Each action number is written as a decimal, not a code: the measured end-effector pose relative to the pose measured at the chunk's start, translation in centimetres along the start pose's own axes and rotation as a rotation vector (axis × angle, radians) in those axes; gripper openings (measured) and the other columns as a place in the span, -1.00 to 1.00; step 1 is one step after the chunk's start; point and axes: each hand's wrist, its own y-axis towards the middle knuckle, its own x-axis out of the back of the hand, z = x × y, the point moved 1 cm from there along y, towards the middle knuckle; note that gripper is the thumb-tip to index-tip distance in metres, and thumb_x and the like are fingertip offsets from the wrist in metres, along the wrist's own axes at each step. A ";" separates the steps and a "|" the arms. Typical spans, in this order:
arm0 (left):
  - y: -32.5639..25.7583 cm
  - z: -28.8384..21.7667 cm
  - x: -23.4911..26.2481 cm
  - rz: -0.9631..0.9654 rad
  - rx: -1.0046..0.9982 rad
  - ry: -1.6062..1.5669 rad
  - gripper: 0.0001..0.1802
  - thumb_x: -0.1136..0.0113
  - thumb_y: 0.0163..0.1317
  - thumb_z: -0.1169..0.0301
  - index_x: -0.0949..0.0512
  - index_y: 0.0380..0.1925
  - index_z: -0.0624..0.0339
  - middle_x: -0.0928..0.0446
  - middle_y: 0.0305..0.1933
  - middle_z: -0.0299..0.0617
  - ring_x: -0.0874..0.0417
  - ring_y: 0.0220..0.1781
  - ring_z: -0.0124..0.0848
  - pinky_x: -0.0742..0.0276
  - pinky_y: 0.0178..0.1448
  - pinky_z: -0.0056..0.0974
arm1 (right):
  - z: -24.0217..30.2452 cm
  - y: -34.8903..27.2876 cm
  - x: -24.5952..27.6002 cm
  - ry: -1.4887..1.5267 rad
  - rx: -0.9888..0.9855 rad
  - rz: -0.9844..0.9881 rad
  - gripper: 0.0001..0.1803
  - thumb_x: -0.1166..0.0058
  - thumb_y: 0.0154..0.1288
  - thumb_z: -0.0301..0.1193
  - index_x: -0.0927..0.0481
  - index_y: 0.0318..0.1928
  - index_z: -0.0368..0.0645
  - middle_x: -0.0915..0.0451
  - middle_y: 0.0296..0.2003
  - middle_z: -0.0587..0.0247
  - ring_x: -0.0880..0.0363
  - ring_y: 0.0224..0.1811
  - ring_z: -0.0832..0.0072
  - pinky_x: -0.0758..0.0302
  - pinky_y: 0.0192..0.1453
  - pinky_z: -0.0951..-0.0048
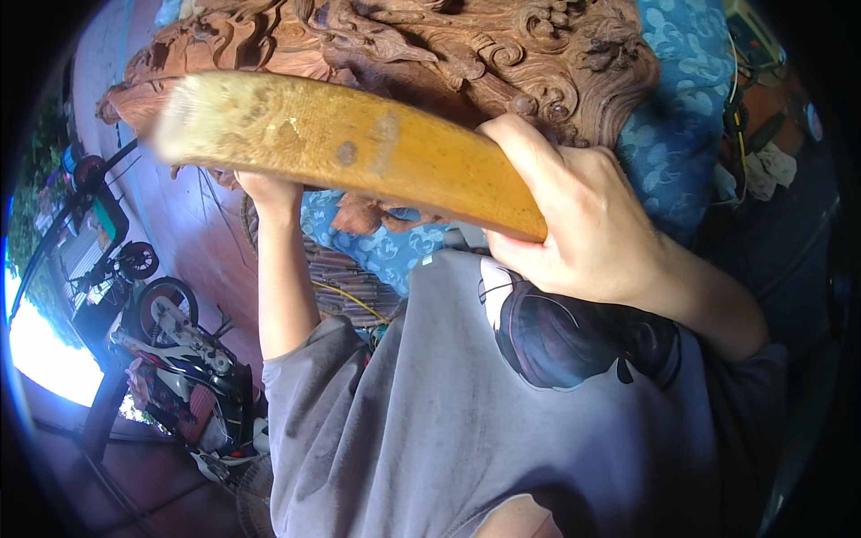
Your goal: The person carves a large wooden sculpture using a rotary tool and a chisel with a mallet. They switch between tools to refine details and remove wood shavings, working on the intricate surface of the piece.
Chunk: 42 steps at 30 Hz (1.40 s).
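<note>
My right hand (583,211) is closed round the right end of a thick, yellow wooden mallet (332,148) shaped like a slightly curved bar. Its pale, frayed-looking left end reaches across to the left, close to the camera. Below and behind it, my left hand (269,186) shows only near the wrist. The mallet covers its fingers, so what it holds, if anything, is hidden. Beyond both hands lies a large reddish-brown wood carving (502,54) with swirls and deep relief, partly covered by the mallet.
Blue patterned cloth (677,99) lies under and beside the carving. A row of slim tools (345,278) sits below it, near my left forearm. Motorbikes (188,377) stand on the left. A crumpled pale cloth (769,170) and a yellow cable (743,148) are at the right.
</note>
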 end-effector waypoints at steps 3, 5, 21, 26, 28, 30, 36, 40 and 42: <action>-0.1 -0.9 -1.6 -0.021 -0.068 -0.026 -0.44 0.11 0.31 0.05 -0.33 0.11 0.27 -0.45 0.06 -0.01 -0.54 0.05 -0.20 -0.48 0.15 -0.05 | 0.1 -0.2 0.2 0.015 -0.039 0.039 -0.31 -0.30 -0.12 -0.51 -0.31 0.08 -0.34 -0.54 -0.40 -0.09 -0.59 -0.41 -0.01 -0.51 -0.36 0.19; -0.5 -2.1 -5.9 -0.163 -0.398 0.264 -0.58 0.04 0.30 0.18 -0.45 -0.08 0.34 -0.53 -0.10 -0.03 -0.58 -0.10 -0.23 -0.50 0.05 -0.16 | 0.1 -0.1 0.4 0.030 -0.042 0.060 -0.33 -0.30 -0.12 -0.51 -0.32 0.07 -0.33 -0.55 -0.40 -0.08 -0.60 -0.39 0.00 -0.52 -0.34 0.21; -10.6 -13.5 -9.4 -0.065 -0.407 -0.164 -0.51 -0.08 0.28 -0.06 -0.27 -0.59 0.07 -0.21 -0.61 -0.35 -0.16 -0.59 -0.52 -0.06 -0.41 -0.41 | -0.8 -1.5 4.5 0.352 -0.241 -0.093 -0.34 -0.17 -0.07 -0.58 -0.33 0.14 -0.37 -0.53 -0.09 0.08 -0.50 0.00 0.46 -0.38 0.09 0.42; -6.9 -12.1 -12.4 0.157 -0.442 0.127 -0.46 0.30 0.37 -0.02 -0.31 -0.70 0.06 -0.15 -0.77 -0.39 -0.16 -0.66 -0.51 -0.09 -0.49 -0.35 | -0.7 -2.1 4.5 0.205 -0.229 -0.041 -0.39 -0.21 -0.07 -0.53 -0.36 0.07 -0.37 -0.59 -0.23 0.02 -0.62 -0.17 0.35 -0.49 -0.06 0.39; -5.2 -10.6 -12.8 0.212 -0.411 0.121 -0.40 0.45 0.36 0.07 -0.30 -0.81 0.06 -0.19 -0.82 -0.34 -0.15 -0.71 -0.45 -0.13 -0.50 -0.30 | 0.1 -1.6 4.2 0.126 -0.131 -0.019 -0.44 -0.26 -0.07 -0.48 -0.38 -0.01 -0.35 -0.60 -0.36 -0.03 -0.67 -0.34 0.19 -0.56 -0.27 0.34; -3.8 -8.5 -12.3 0.161 -0.375 0.189 -0.39 0.47 0.32 0.17 -0.29 -0.90 0.10 -0.26 -0.84 -0.23 -0.17 -0.73 -0.35 -0.16 -0.49 -0.23 | 0.7 -2.3 3.1 0.152 -0.097 0.019 -0.41 -0.32 -0.16 -0.47 -0.41 -0.03 -0.33 -0.58 -0.37 0.00 -0.65 -0.37 0.16 -0.57 -0.30 0.31; -1.6 -5.7 -11.0 0.255 -0.230 0.251 -0.41 0.40 0.29 0.16 -0.31 -0.87 0.19 -0.29 -0.83 -0.14 -0.22 -0.71 -0.30 -0.17 -0.52 -0.24 | 1.6 -2.1 0.0 0.121 0.158 0.175 -0.50 -0.26 -0.11 -0.38 -0.42 -0.11 -0.28 -0.47 -0.42 0.18 -0.56 -0.45 0.38 -0.54 -0.39 0.41; -0.8 -4.8 -11.1 0.270 -0.168 0.300 -0.43 0.42 0.30 0.13 -0.30 -0.84 0.13 -0.19 -0.85 -0.22 -0.18 -0.67 -0.36 -0.14 -0.50 -0.30 | 1.0 -2.3 -1.1 0.088 0.200 0.205 -0.64 -0.18 -0.04 -0.38 -0.39 -0.24 -0.25 -0.33 -0.53 0.28 -0.45 -0.56 0.42 -0.44 -0.50 0.50; -0.4 -4.7 -11.3 0.248 -0.130 0.306 -0.43 0.42 0.29 0.13 -0.28 -0.84 0.12 -0.17 -0.85 -0.23 -0.16 -0.67 -0.37 -0.14 -0.48 -0.30 | 0.8 -1.9 -0.9 0.135 0.194 0.211 -0.63 -0.20 -0.05 -0.36 -0.38 -0.25 -0.25 -0.33 -0.53 0.28 -0.45 -0.56 0.41 -0.44 -0.49 0.49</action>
